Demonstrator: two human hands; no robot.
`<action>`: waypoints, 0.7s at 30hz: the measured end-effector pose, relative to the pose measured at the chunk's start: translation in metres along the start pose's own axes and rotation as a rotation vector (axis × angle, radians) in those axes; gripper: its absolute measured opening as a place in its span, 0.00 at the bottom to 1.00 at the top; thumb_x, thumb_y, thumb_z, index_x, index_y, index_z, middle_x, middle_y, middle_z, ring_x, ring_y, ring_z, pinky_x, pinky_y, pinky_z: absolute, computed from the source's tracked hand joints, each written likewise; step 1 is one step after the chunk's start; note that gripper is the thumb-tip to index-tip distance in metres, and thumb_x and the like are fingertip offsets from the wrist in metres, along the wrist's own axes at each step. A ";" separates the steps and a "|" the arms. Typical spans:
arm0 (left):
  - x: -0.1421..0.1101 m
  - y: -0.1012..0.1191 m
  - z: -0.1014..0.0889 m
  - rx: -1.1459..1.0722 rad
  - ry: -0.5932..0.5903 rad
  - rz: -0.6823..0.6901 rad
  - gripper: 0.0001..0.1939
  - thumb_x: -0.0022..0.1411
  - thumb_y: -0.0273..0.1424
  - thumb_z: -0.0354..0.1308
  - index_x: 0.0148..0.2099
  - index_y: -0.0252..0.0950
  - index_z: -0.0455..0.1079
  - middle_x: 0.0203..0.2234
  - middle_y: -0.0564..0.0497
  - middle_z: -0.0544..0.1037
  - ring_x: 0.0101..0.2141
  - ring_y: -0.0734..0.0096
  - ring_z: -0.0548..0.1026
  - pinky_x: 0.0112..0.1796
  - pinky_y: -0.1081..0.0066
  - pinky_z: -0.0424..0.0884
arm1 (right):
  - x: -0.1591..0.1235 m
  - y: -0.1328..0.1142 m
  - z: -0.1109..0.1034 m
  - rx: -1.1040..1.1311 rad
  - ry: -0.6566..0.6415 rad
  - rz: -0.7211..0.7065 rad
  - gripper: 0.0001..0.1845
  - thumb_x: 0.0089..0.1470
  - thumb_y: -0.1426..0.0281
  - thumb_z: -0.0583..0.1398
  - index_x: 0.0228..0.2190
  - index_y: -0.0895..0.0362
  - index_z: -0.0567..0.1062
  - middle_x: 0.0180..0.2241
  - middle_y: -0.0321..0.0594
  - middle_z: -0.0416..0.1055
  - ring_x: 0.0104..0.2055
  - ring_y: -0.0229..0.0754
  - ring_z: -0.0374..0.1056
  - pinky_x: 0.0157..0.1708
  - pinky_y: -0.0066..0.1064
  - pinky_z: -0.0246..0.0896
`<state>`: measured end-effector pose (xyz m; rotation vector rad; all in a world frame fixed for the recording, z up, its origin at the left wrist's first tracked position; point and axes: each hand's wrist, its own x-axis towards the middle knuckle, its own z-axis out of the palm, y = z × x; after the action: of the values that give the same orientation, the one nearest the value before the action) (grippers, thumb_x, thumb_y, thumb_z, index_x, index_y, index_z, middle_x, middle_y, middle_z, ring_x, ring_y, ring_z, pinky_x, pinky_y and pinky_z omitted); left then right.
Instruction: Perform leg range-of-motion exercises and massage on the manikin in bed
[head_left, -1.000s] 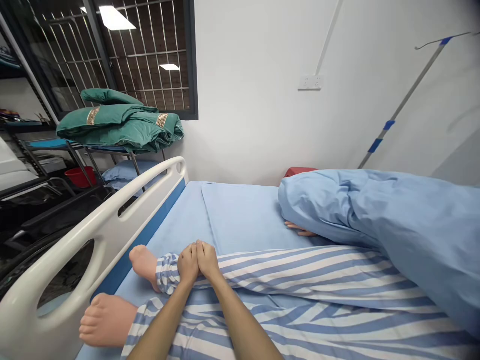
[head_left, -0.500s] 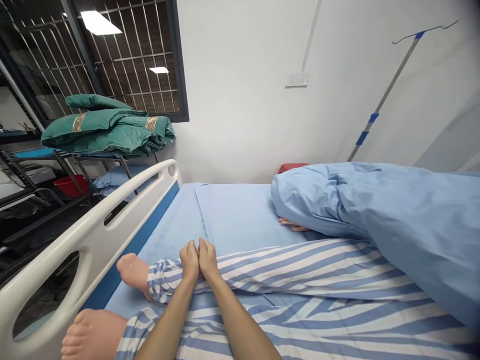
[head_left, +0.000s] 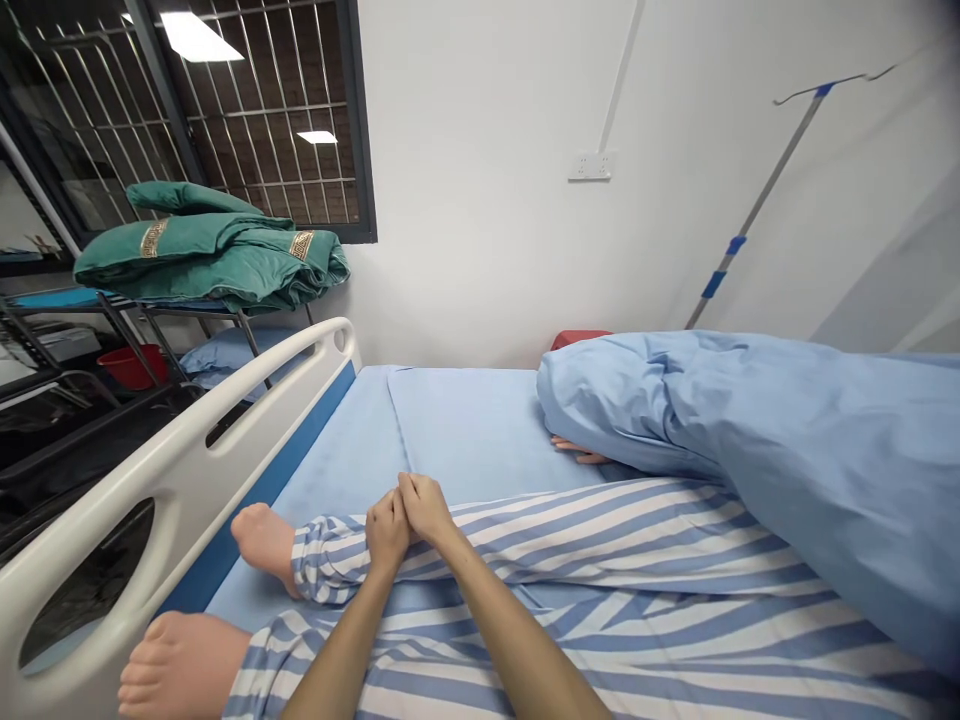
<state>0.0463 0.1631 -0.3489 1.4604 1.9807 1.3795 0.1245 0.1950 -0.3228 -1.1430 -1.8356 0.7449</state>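
My left hand (head_left: pixel 388 530) and my right hand (head_left: pixel 426 507) lie together over the striped blue-and-white pyjama trousers (head_left: pixel 600 560), their fingers closed and touching each other. Nothing shows in either hand. They rest close to the cuff of one trouser leg (head_left: pixel 322 560), just beyond a manikin's bare foot (head_left: pixel 264 547). A second bare foot (head_left: pixel 180 668) lies nearer me, beside the bed rail. A blue blanket (head_left: pixel 787 450) covers the upper body, and a hand's fingers (head_left: pixel 577 452) show beneath its edge.
A white bed rail (head_left: pixel 225 420) runs along the left of the blue mattress (head_left: pixel 465 420). Beyond it stands a metal rack with folded green quilts (head_left: pixel 210 255) and a red basin (head_left: pixel 131 365). An IV pole (head_left: pixel 750 220) leans by the white wall at right.
The whole scene has drifted left in the view as my head turned. My right hand has slid slightly rightward and forward, while both hands stay together on the trouser leg.
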 end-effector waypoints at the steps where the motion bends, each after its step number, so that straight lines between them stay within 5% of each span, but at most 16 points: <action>1: -0.001 -0.001 0.000 0.002 0.007 0.002 0.19 0.60 0.38 0.42 0.22 0.38 0.64 0.18 0.51 0.71 0.23 0.71 0.65 0.28 0.73 0.56 | -0.003 0.003 0.000 0.028 0.009 0.006 0.24 0.58 0.62 0.45 0.17 0.57 0.67 0.18 0.38 0.67 0.21 0.36 0.58 0.24 0.27 0.48; 7: 0.002 0.006 0.003 -0.085 -0.028 0.036 0.19 0.58 0.39 0.44 0.22 0.37 0.67 0.20 0.51 0.72 0.25 0.71 0.66 0.29 0.73 0.58 | -0.010 0.019 0.004 0.248 0.024 -0.002 0.23 0.58 0.61 0.45 0.17 0.57 0.65 0.18 0.36 0.64 0.22 0.36 0.58 0.23 0.26 0.49; 14: 0.020 0.061 0.025 -0.522 -0.018 -0.130 0.22 0.54 0.40 0.48 0.14 0.39 0.47 0.09 0.59 0.51 0.16 0.80 0.52 0.20 0.75 0.53 | -0.003 0.021 -0.009 0.625 0.146 0.134 0.23 0.55 0.56 0.45 0.17 0.56 0.60 0.17 0.33 0.58 0.22 0.35 0.53 0.24 0.27 0.51; 18: 0.013 0.052 0.036 -0.460 0.111 -0.229 0.21 0.55 0.41 0.46 0.15 0.39 0.48 0.10 0.59 0.53 0.16 0.79 0.53 0.21 0.74 0.54 | -0.003 0.023 -0.009 0.595 0.207 0.170 0.22 0.54 0.56 0.47 0.15 0.55 0.57 0.15 0.32 0.54 0.21 0.34 0.50 0.22 0.27 0.49; 21: 0.002 0.035 0.038 -0.281 0.102 -0.167 0.21 0.57 0.42 0.44 0.16 0.38 0.53 0.11 0.57 0.58 0.18 0.77 0.56 0.22 0.74 0.54 | -0.004 0.025 -0.006 0.529 0.216 0.173 0.22 0.54 0.56 0.47 0.15 0.54 0.54 0.14 0.31 0.51 0.20 0.34 0.48 0.20 0.27 0.47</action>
<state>0.0916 0.1846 -0.3371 1.0962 1.8288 1.6077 0.1410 0.2021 -0.3418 -0.9881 -1.2640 1.0827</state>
